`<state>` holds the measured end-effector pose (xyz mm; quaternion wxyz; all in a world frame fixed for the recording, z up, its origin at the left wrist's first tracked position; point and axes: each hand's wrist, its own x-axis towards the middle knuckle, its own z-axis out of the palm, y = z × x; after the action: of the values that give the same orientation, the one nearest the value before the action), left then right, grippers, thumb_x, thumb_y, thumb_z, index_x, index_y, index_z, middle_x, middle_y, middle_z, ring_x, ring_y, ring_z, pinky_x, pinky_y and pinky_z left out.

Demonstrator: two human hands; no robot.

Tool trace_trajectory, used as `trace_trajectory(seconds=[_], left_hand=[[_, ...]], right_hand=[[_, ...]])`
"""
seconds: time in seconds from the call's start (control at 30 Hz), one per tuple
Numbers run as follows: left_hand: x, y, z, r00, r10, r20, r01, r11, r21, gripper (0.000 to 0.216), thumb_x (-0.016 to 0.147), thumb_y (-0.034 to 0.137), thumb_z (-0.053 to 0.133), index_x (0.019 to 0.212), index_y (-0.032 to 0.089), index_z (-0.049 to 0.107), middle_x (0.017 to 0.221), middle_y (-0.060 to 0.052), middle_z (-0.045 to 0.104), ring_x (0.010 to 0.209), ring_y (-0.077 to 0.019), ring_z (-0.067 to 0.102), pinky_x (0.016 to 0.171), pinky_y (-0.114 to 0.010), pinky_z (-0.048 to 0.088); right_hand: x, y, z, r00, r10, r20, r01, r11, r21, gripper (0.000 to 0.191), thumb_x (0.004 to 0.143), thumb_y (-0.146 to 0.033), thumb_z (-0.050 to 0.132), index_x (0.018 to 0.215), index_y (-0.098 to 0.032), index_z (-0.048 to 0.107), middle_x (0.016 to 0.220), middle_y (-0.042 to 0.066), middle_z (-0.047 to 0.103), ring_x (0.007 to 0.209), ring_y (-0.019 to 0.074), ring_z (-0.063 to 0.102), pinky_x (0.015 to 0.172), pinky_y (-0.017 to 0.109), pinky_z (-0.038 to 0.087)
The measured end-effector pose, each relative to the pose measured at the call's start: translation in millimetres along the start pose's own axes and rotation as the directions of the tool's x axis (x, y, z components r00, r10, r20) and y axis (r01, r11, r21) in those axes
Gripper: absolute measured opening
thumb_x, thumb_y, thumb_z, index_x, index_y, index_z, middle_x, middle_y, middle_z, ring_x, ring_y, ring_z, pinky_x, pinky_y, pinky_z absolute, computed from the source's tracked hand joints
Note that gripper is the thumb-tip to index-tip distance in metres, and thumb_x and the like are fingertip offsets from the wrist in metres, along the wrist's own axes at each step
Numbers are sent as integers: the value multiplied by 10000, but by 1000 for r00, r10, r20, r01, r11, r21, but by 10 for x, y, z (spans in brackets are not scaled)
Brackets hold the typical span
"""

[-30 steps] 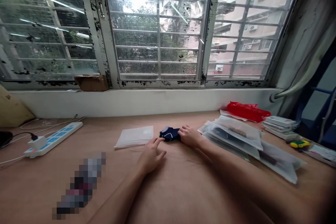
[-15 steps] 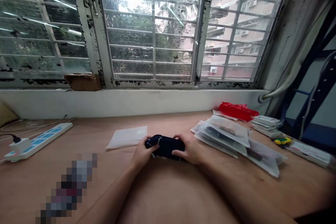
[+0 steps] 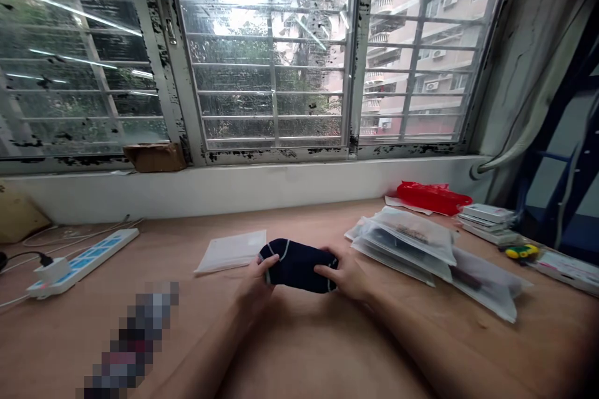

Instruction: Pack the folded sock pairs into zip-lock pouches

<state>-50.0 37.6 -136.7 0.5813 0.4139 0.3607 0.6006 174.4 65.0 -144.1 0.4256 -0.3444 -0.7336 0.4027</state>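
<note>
Between my two hands is a dark navy sock (image 3: 299, 267) with thin white seam lines near its ends, stretched out flat and held just above the table. My left hand (image 3: 256, 277) grips its left end, thumb on top. At the right end, my right hand (image 3: 349, 274) pinches the fabric, also with the thumb on the upper face. Just behind my left hand lies a flat frosted plastic bag (image 3: 231, 249). To the right of my right hand sits a pile of frosted zip bags (image 3: 407, 237), some with dark contents.
On the wooden table (image 3: 299, 349), a white power strip (image 3: 100, 255) with a plug lies left, near a pixelated object (image 3: 133, 336). A red plastic bag (image 3: 433, 197), stacked small boxes (image 3: 486, 219) and a yellow-green item (image 3: 521, 252) are right. Windows rise behind.
The sock is now spread wider and flatter, and more of its surface and white seams show. Both hands keep hold of its ends. The view has shifted slightly.
</note>
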Motion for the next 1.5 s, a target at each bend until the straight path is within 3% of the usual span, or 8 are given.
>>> trace_trajectory(seconds=[0.17,0.4,0.53,0.77,0.87,1.07,1.3,1.5], left_hand=[[-39,-10,42,976,-217,3,217,975,-50,307,817,326,691,1066,160,626,934,-75,739,826,-209,708,708,-282,562],[6,11,43,976,-172,-131,164,984,-72,249,841,297,692,1037,152,644,928,-67,744,797,-184,708,689,-255,563],[-2,9,24,991,-122,-49,119,991,-68,315,749,335,780,975,151,658,881,-51,731,789,-173,685,707,-246,538],[-129,-39,55,979,-53,196,28,991,128,443,624,268,844,1000,176,628,915,-34,668,871,-202,629,765,-294,485],[-160,-39,59,973,-8,232,-53,966,253,417,618,264,848,949,191,606,883,-4,621,875,-186,594,772,-283,464],[-105,-92,31,981,6,194,-56,966,254,364,710,357,799,939,183,575,879,-6,592,854,-169,563,766,-277,435],[-131,-69,94,983,13,183,-64,960,274,346,724,352,792,921,186,561,854,6,594,832,-157,564,763,-270,437],[-160,-17,89,972,40,233,-126,922,366,383,629,298,833,931,173,633,842,-9,664,790,-172,599,712,-277,470]], right_hand=[[-8,-10,9,1000,15,12,-16,996,83,339,780,-397,699,1061,-219,630,893,9,689,808,196,644,717,314,515],[7,-27,-71,996,72,61,-69,996,-54,509,693,-335,766,1164,-233,601,995,23,682,856,197,640,722,310,520],[-13,-16,-64,984,89,157,-90,996,-1,654,690,-361,774,1282,-240,521,999,26,679,855,196,642,706,302,513],[-92,-212,-14,996,-47,78,72,937,-343,725,694,-474,775,1326,-222,525,1018,73,686,886,237,641,757,341,494],[-124,-315,42,989,-115,92,142,906,-399,609,717,-433,765,1266,-251,575,1103,62,696,962,245,641,817,340,479],[-124,-348,89,988,-137,66,150,822,-549,173,828,-357,672,934,-220,665,874,19,719,758,178,635,657,263,410],[-153,-459,18,979,-145,143,204,682,-702,231,806,-418,677,872,-204,620,820,27,706,696,174,613,594,260,340],[-182,-593,13,962,-150,227,268,663,-699,355,834,-484,643,1100,-248,640,971,33,740,819,213,674,663,278,391]])
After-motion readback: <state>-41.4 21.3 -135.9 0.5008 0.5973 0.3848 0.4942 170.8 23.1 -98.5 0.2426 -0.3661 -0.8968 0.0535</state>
